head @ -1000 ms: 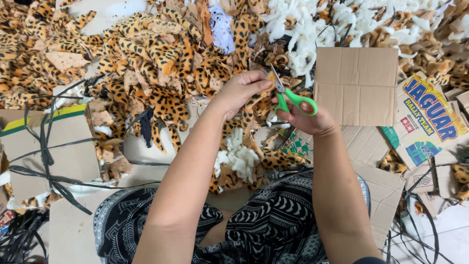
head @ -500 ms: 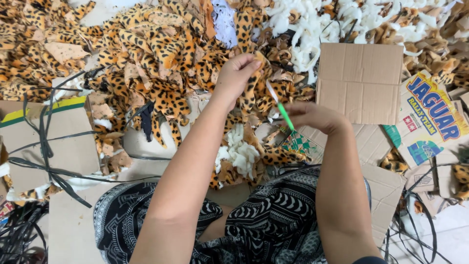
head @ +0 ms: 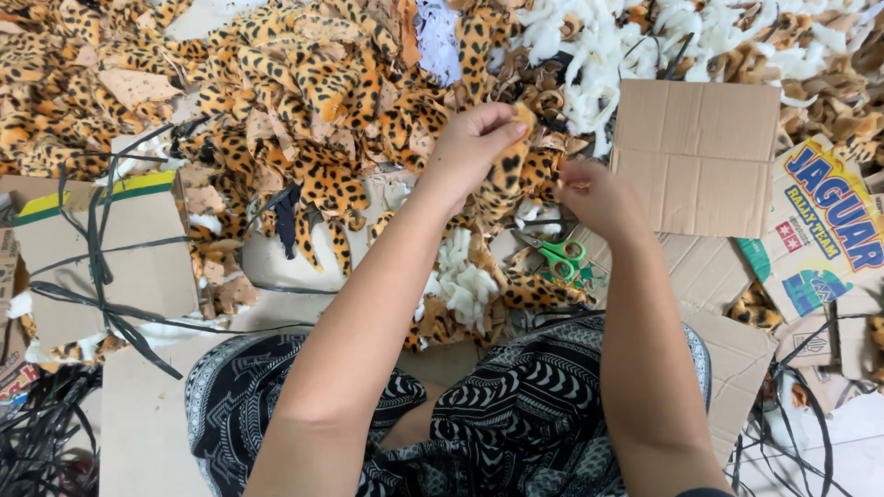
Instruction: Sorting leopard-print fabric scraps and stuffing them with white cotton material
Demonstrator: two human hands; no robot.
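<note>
A: Where is the leopard-print plush fabric piece (head: 508,175), relative to the green-handled scissors (head: 555,255)?
B: Just above them; the left hand (head: 470,147) pinches its top end, fingers clenched on it

A: And the right hand (head: 599,195)?
B: Right of the strip, above the scissors, fingers curled; whether they grip the fabric cannot be told. The scissors lie free, left of the plain brown cardboard sheet (head: 698,156)

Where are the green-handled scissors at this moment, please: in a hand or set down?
Set down: the green-handled scissors lie on the scraps, below the right hand, touched by neither hand.
</note>
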